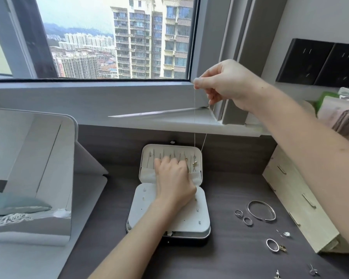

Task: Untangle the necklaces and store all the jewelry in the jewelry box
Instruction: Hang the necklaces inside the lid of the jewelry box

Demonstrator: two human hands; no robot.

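White-framed mirror (28,168) stands far left on dark bench (230,258). Jewelry box (189,224) lies open mid-bench, hooked lid panel facing up. Left hand (173,178) rests on that lid panel, fingers curled at the hooks; cannot tell if they pinch anything. Thin necklace (194,125) runs from the lid's right edge up to right hand (226,81), raised by the window, fingers pinching the chain. Right of box on bench: rings (247,221), open bangle (260,201), small earring (286,234). Pale wooden drawer unit (302,208) far right.
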